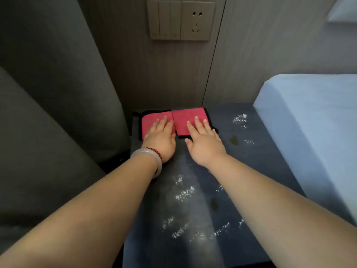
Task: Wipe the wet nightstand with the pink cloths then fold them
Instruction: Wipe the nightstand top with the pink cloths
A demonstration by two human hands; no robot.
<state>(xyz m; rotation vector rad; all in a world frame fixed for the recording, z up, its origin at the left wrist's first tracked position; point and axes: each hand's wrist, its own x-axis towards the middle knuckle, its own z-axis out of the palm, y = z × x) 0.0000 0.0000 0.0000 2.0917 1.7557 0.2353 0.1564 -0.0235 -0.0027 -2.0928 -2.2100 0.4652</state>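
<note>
Left hand (161,137) and right hand (204,141) press flat, fingers straight, on two folded pink cloths (190,120) at far left of nightstand (270,161); droplets (183,194) remain, wiping apparently not begun.

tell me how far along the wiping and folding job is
Done: little, if anything: water droplets glisten on the nightstand, front and back right. In hand: the left hand rests flat on the left pink cloth, the right hand on the right pink cloth, both lying neatly side by side at the back. Left: wiping those wet patches, then folding the cloths.
</note>
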